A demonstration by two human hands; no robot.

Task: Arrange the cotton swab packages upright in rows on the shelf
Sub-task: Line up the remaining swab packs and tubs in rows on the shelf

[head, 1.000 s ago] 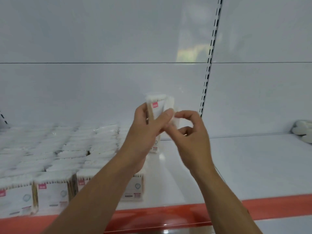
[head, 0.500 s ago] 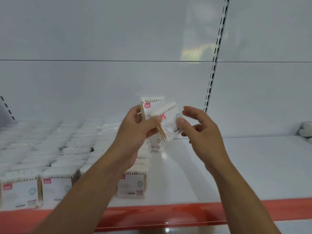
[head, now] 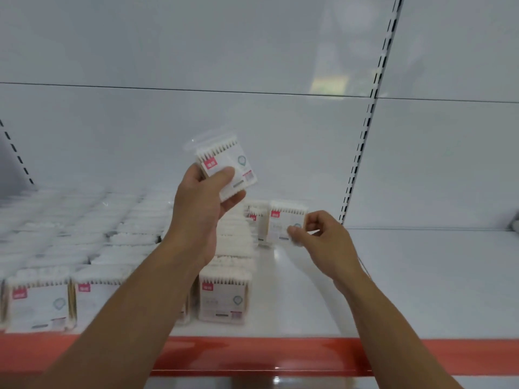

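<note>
Looking about half done: clear plastic cotton swab packages point(head: 84, 234) stand in rows on the left part of the white red-edged shelf point(head: 421, 276), right part mostly bare, left hand point(head: 202, 203) gripping a spare package point(head: 229, 167) above it, right hand point(head: 323, 237) pinching another package point(head: 285, 224) near its back.

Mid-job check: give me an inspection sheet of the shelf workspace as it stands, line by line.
Surface: white shelf with a red front edge.
Job's things: cotton swab packages stand upright in rows on the left; a raised package, tilted, above them; an upright package low by the rear of the rightmost row, contact with the shelf unclear.
Clutter: pale object cut off at the right edge, unidentifiable.
Hands: left hand grips the raised package; right hand pinches the upright package.
Cables: nothing seen.
Surroundings: white back panel with a slotted upright.
</note>
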